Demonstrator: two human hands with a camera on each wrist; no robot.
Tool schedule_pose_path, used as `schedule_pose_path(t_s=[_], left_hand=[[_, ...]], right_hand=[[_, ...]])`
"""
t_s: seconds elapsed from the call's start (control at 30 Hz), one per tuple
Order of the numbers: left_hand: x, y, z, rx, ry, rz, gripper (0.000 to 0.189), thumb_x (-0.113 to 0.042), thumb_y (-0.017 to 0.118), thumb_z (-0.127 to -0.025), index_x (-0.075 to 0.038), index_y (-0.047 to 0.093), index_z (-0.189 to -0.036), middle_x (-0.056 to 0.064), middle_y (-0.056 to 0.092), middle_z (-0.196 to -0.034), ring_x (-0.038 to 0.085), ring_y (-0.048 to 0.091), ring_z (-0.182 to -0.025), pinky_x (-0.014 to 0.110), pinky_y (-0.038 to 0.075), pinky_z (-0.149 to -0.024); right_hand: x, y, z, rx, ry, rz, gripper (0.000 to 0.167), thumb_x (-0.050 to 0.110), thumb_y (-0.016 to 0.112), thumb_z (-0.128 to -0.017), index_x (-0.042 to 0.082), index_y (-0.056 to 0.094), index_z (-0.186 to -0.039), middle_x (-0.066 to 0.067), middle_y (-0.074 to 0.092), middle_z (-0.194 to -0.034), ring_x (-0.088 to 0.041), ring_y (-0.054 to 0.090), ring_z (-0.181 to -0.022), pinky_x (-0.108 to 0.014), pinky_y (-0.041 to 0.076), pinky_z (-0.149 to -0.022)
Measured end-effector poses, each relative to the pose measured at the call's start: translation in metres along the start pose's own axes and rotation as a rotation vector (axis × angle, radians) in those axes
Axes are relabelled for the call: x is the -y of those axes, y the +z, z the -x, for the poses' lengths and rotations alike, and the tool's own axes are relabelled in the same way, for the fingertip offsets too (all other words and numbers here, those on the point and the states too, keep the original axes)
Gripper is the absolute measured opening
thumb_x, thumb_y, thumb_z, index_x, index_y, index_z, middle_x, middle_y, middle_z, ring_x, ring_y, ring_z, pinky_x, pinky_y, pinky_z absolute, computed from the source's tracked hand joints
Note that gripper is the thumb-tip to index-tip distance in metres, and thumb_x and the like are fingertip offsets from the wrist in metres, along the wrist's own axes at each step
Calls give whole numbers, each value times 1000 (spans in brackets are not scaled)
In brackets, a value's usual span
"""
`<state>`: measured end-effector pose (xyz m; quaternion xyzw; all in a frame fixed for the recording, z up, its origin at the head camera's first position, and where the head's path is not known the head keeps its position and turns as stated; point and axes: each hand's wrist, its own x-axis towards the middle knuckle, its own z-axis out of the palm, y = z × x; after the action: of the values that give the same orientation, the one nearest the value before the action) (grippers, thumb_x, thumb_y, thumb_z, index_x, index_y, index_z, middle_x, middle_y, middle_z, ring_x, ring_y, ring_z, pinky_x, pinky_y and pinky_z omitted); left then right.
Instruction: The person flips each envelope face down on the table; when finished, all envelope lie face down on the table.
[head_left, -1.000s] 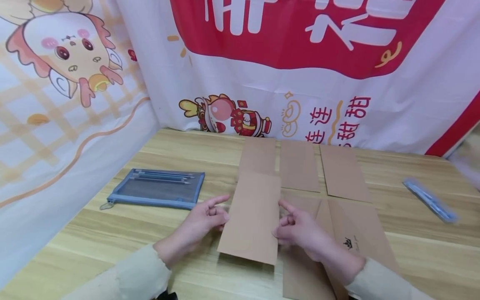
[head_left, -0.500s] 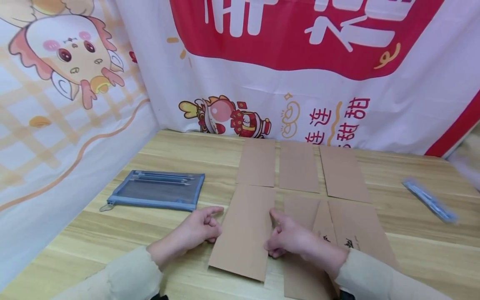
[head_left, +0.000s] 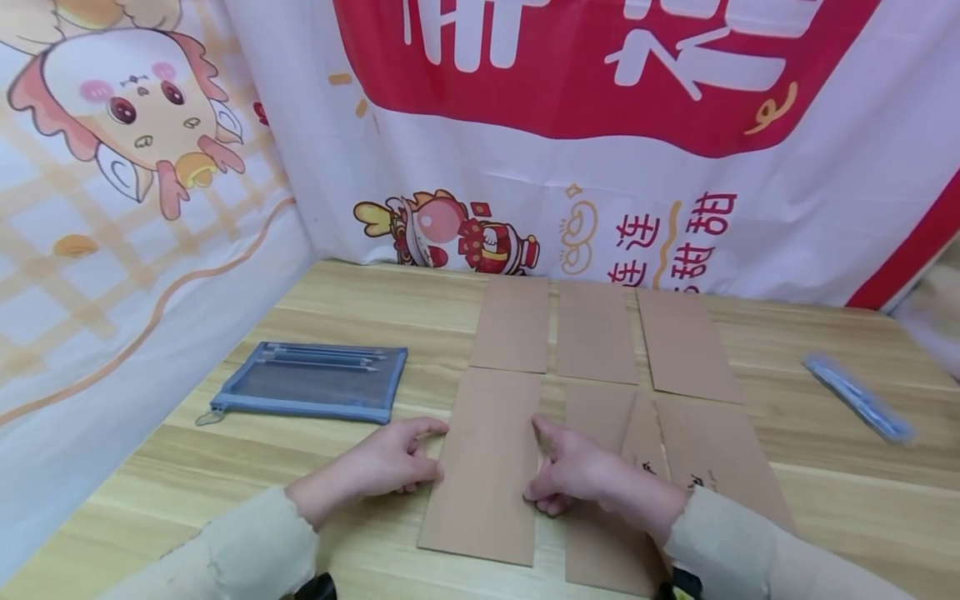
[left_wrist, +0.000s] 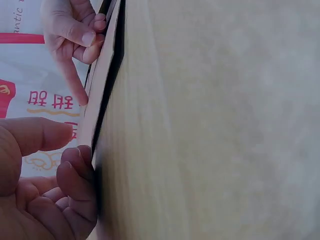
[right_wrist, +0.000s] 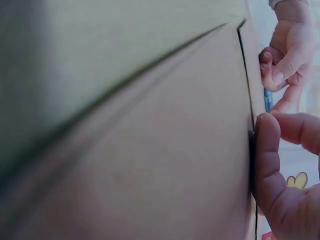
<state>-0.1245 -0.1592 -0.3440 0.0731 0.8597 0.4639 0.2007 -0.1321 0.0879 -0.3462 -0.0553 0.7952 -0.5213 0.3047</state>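
Observation:
Both hands are at the long edges of a plain brown cardboard sheet (head_left: 480, 467), which lies close on the wooden table in front of the person. My left hand (head_left: 393, 458) holds its left edge, index finger pointing forward and the other fingers curled. At the right edge, my right hand (head_left: 573, 467) grips in the same way, with thumb and index finger at the rim. A thin dark gap shows under the sheet's edge in the left wrist view. Beneath the right wrist, a larger folded brown cardboard piece (head_left: 720, 450) with small black print is partly hidden.
Three brown cardboard rectangles (head_left: 596, 333) lie in a row at the back, against the printed cloth (head_left: 450, 150). A blue mesh pencil pouch (head_left: 311, 383) with pencils inside is at the left. At the far right lies a slim light-blue packet (head_left: 858, 398).
Both hands have lowered the cardboard sheet toward the person and down to the table. It overlapped the back left rectangle before; now its far edge sits just in front of it.

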Motion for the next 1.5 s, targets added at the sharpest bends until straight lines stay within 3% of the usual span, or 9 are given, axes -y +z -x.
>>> schedule_pose_path(t_s=[0.1, 0.23, 0.37, 0.5, 0.63, 0.9, 1.1, 1.27, 1.5], left_hand=[[-3, 0, -1, 11, 43, -19, 57, -8, 64, -80, 0, 44, -133, 1, 51, -60, 11, 47, -50, 22, 38, -45], [-16, 3, -8, 17, 149, 29, 52, -9, 60, -85, -1, 45, -134, 3, 55, -73, 12, 49, -60, 22, 43, -51], [-36, 15, -17, 27, 252, 252, 48, -8, 59, -87, 1, 45, -133, 17, 58, -98, 17, 59, -82, 24, 53, -72], [-50, 32, -27, 33, 291, 528, 48, -4, 55, -89, 3, 42, -134, 26, 50, -126, 29, 55, -112, 30, 49, -92], [-57, 53, -35, 56, 260, 645, 50, -3, 52, -89, 5, 38, -136, 26, 44, -135, 34, 46, -124, 30, 44, -99], [-60, 90, -39, 117, 185, 669, 50, 1, 50, -87, 10, 36, -134, 26, 41, -137, 36, 42, -126, 39, 37, -105], [-62, 99, -41, 128, 144, 638, 52, 0, 50, -87, 11, 34, -135, 27, 36, -140, 38, 36, -130, 45, 28, -109], [-61, 103, -43, 123, 131, 630, 51, 1, 49, -86, 13, 35, -134, 28, 37, -139, 39, 36, -129, 46, 29, -109], [-63, 109, -45, 96, 106, 670, 51, 3, 49, -84, 15, 36, -132, 30, 39, -136, 39, 36, -129, 46, 29, -109]], right_hand=[[-1, -6, 6, 6, -64, -69, 92, -5, 64, -77, 0, 6, -147, -9, 62, -74, -16, 60, -61, -29, 54, -60], [0, -27, 23, -15, -213, -168, 82, 1, 59, -82, -5, 8, -146, -13, 60, -91, -17, 61, -81, -34, 54, -79], [0, -55, 45, -85, -259, -181, 76, 10, 59, -88, -5, 11, -145, -23, 54, -116, -20, 58, -102, -32, 51, -88], [-13, -78, 63, -116, -210, -183, 76, 16, 57, -91, 1, 9, -148, -30, 36, -137, -24, 50, -118, -26, 49, -91], [-33, -93, 75, -100, -162, -226, 75, 20, 53, -94, 3, 5, -148, -33, 24, -143, -28, 46, -122, -31, 47, -94], [-64, -98, 81, -50, -159, -227, 72, 19, 47, -96, -6, 1, -145, -38, 17, -144, -28, 41, -124, -39, 48, -93], [-66, -93, 79, -88, -111, -189, 72, 20, 50, -95, -8, 5, -145, -37, 19, -143, -35, 36, -127, -40, 49, -91], [-64, -91, 78, -132, -82, -166, 72, 20, 52, -93, -9, 9, -144, -36, 21, -143, -35, 36, -127, -37, 50, -89], [-64, -91, 76, -132, -82, -149, 72, 18, 53, -93, -11, 10, -143, -37, 20, -143, -37, 36, -127, -37, 48, -92]])
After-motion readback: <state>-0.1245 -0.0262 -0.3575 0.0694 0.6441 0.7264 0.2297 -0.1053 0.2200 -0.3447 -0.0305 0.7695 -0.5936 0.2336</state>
